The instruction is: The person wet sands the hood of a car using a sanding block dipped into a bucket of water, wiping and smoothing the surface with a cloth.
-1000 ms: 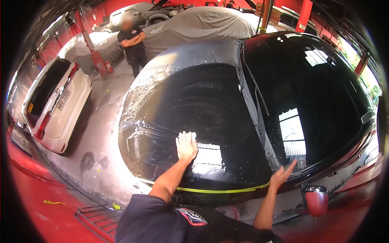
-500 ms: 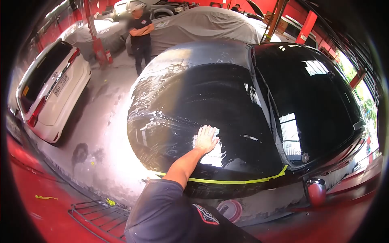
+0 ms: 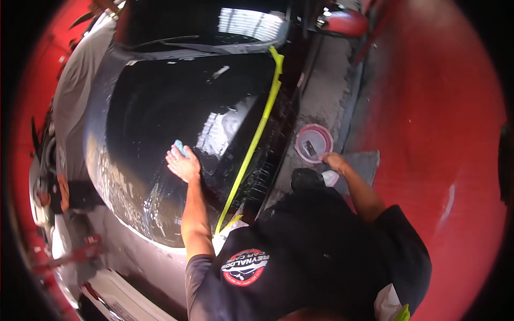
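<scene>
My left hand [image 3: 184,165] lies on the dark, wet car hood [image 3: 155,101], its fingers over a light-blue pad [image 3: 180,147] pressed against the surface. Part of the pad sticks out past the fingertips; the rest is under my palm. To the right, beside the car, my right hand [image 3: 334,161] grips the rim of a round pink basin [image 3: 315,128]. Greyish liquid and a dark shape show inside the basin. Streaks of whitish liquid mark the front of the hood.
Yellow tape [image 3: 250,150] runs along the hood's near edge. Behind it are a wiper [image 3: 176,47] and windshield; the red side mirror [image 3: 345,23] juts out. A person with folded arms [image 3: 63,192] stands at left, near a covered car [image 3: 77,101].
My view has turned and tilted down, bringing my torso, right hand and the basin rim into clear sight. My left hand remains on the hood with the pad.
</scene>
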Motion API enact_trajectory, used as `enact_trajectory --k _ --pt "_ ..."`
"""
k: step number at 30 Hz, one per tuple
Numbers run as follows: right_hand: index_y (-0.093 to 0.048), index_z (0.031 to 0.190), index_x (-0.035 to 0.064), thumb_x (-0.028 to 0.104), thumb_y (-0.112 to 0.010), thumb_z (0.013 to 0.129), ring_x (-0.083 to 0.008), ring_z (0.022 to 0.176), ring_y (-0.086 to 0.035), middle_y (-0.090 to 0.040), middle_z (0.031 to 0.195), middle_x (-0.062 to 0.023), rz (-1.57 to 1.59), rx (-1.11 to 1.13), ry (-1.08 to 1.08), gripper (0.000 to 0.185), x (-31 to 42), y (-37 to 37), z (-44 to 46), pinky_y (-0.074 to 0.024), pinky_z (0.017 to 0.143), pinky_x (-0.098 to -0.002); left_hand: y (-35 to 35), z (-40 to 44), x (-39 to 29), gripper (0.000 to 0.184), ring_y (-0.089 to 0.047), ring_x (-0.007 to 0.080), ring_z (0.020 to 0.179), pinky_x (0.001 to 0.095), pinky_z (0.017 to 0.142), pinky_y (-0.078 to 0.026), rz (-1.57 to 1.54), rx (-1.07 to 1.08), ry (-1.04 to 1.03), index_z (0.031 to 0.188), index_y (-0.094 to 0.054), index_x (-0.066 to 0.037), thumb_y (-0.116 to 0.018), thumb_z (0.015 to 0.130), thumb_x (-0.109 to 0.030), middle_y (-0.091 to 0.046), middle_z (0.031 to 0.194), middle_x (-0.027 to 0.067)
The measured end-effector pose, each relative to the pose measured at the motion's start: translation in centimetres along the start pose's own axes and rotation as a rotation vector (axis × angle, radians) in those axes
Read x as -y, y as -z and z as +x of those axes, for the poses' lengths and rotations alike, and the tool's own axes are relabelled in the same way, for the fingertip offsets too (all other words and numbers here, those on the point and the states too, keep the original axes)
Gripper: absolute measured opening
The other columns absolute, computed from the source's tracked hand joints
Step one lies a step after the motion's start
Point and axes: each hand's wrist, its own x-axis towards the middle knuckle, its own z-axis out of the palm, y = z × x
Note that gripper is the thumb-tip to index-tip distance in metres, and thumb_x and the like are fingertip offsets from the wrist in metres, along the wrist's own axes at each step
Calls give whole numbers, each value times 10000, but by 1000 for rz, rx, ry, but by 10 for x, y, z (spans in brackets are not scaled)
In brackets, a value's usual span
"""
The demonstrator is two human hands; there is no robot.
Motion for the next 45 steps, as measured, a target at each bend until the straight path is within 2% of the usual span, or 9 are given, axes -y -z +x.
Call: enact_trajectory --k 5,8,16,18,24,32,37,43,45 --pt "-719 1139 44 266 -502 916 -326 1177 -643 -665 1256 -231 114 -15 -262 382 -22 1 -20 -497 975 -414 -3 0 4 660 -361 368 1461 538 1188 -270 -21 5 -44 1503 -483 -101 -412 1023 -548 -442 1549 208" --pt "-675 1143 1 317 -476 955 -263 864 -637 -691 999 -151 -232 -159 -153 418 -114 9 -22 -506 728 -438 -1 3 2 653 -384 356 1443 499 1169 -302 38 21 -45 1492 -497 -90 -418 1020 -534 -460 1535 208" --pt "-689 1058 -30 275 -466 939 -242 783 -642 -688 900 -171 -230 -42 -483 396 -146 9 -79 -496 653 -432 -5 2 4 595 -532 418 1277 490 1079 -414 -34 -120 -118 1396 -577 -30 -510 1003 -472 -549 1400 281" --pt "-714 1081 -48 142 -417 906 -375 1093 -687 -679 1202 -257 -428 121 -376 394 -110 5 -86 -541 903 -463 -10 1 6 592 -537 420 1270 492 1077 -420 -30 -138 -120 1383 -588 -24 -521 1001 -471 -553 1394 282" --pt "-698 1125 -18 172 -395 911 -387 1112 -665 -689 1205 -221 -278 -179 -214 417 -108 -16 -63 -503 978 -454 -23 2 17 549 -548 411 1266 490 1099 -417 31 -167 -144 1387 -589 -51 -503 1026 -455 -596 1364 248" --pt "-742 994 29 113 -450 931 -346 1064 -691 -714 1117 -225 -809 -19 23 311 -139 -10 -59 -512 957 -478 2 -4 -1 499 -502 396 1331 492 1113 -389 127 -64 -206 1426 -561 -114 -411 1068 -427 -585 1435 145" --pt "-751 870 50 182 -479 910 -359 949 -709 -725 1017 -219 -751 -42 18 305 -172 -12 -61 -549 843 -488 29 -3 -17 474 -581 404 1047 522 942 -452 -38 -181 -172 1199 -637 2 -536 946 -386 -623 1072 221" --pt "-771 901 14 150 -526 888 -315 892 -750 -747 939 -204 -751 116 -181 281 -150 3 -46 -584 747 -459 -3 -4 -3 423 -523 395 1248 519 1059 -392 -5 -301 -75 1279 -624 -124 -507 954 -369 -615 1305 180" --pt "-749 1001 -10 175 -456 930 -386 995 -716 -716 1048 -261 -604 99 -220 354 -145 8 -38 -561 854 -476 58 -4 -24 535 -422 386 1403 513 1172 -297 -101 92 15 1414 -562 -130 -504 971 -425 -544 1448 184"
